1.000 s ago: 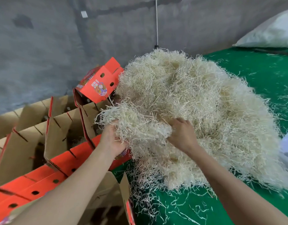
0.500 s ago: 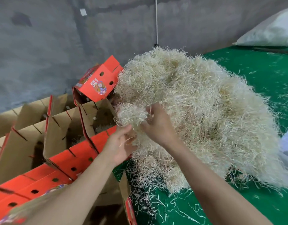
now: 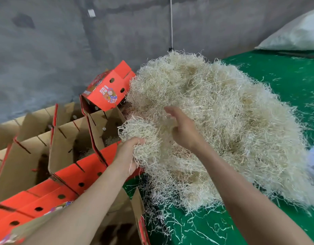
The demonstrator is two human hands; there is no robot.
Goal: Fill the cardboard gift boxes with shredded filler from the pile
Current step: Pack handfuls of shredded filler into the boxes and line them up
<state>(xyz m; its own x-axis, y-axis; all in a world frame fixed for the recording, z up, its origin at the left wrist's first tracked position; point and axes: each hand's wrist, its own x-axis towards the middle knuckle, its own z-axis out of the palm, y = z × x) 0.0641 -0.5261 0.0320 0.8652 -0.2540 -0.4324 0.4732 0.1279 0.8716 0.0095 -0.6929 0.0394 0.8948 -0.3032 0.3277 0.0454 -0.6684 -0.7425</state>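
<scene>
I am looking down at my two hands in front of a big pile of shredded filler (image 3: pixel 223 121). The pile is sitting on the green table (image 3: pixel 285 76), a bit to the right and far from me. My left hand (image 3: pixel 128 156) is curling its fingers round a clump of filler (image 3: pixel 140 133) at the left edge of the pile. The clump is hanging just beside the open cardboard gift boxes (image 3: pixel 69 147). My right hand (image 3: pixel 184 133) is holding nothing, and its fingers are loose and spread wide. It is hanging in front of the pile, and it is blurry, so I cannot tell if it is touching the filler. The boxes are standing in rows on the left, brown inside and red outside. One red box (image 3: pixel 106 91) is lying tilted on top of them, touching the pile. Loose bits of filler are lying on the table near me. A white bag (image 3: pixel 297 34) is sitting far off on the right, by the grey wall (image 3: pixel 46 50).
</scene>
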